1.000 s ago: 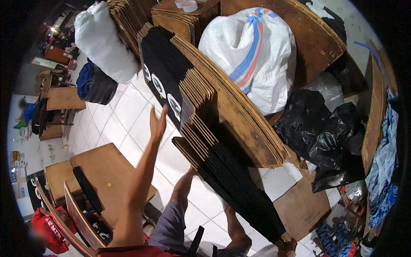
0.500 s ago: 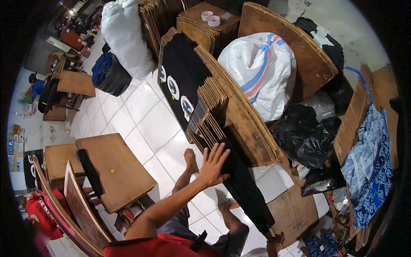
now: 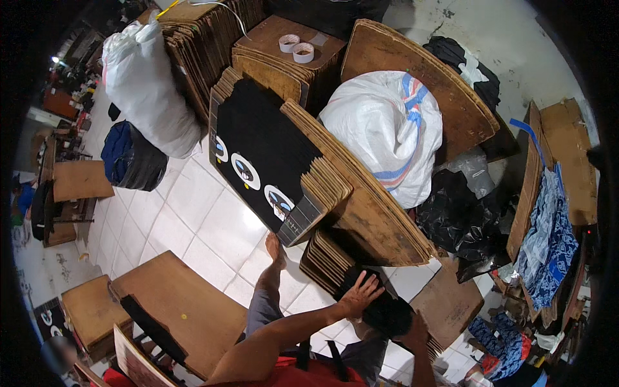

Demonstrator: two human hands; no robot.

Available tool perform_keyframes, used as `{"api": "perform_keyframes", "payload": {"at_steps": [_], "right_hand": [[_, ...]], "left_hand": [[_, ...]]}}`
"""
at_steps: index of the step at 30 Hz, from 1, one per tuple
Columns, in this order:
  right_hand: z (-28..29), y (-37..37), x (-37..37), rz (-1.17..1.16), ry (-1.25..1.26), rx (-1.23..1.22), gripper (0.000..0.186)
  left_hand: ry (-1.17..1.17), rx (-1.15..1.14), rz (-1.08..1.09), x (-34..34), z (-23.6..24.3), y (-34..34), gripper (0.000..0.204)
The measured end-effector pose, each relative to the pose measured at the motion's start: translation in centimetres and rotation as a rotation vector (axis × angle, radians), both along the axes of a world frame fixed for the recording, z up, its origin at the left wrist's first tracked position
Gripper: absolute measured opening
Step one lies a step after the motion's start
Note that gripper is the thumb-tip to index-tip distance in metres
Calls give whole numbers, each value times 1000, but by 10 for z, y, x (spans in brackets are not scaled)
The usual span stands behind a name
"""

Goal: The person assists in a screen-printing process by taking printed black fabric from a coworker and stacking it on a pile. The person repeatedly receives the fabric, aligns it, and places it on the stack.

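Observation:
A stack of thin brown boards covered partly in black cloth leans low in front of me, its cloth-covered end toward my legs. My left hand lies on the black cloth with its fingers stretched and apart. At the near end of the same stack, my right hand is curled against its right side, holding it; shadow hides part of its fingers. Just beyond stands another stack of cloth-covered boards, its black cloth bearing white round prints with cartoon eyes.
Long brown boards stand beside the stacks, with a white sack behind them. Black plastic bags lie at right near blue patterned cloth. A brown table board is at left. Two tape rolls sit on far boards.
The near stack has shifted apart from the printed stack and sits lower, closer to me. My left hand has moved right and down onto the cloth. My right hand has moved up along the stack's end.

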State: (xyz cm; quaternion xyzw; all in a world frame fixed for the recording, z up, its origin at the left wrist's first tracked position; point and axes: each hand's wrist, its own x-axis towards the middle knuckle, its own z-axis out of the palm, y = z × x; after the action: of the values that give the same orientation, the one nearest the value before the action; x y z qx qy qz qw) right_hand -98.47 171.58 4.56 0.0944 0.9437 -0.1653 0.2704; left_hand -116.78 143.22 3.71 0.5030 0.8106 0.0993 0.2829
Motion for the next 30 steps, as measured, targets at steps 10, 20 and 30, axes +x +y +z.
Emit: {"api": "perform_keyframes", "payload": {"at_steps": [10,20,30], "right_hand": [[-1,-75,16,-40,-93,177,125],[-39,-44,32,54,-51,332,102],[-27,-53,24,119,-179,384,105]], "left_hand": [[252,219,71,33,-36,-26,76],[132,229,173,30,-35,-11,65],[-66,132,221,15,-9,-16,80]]}}
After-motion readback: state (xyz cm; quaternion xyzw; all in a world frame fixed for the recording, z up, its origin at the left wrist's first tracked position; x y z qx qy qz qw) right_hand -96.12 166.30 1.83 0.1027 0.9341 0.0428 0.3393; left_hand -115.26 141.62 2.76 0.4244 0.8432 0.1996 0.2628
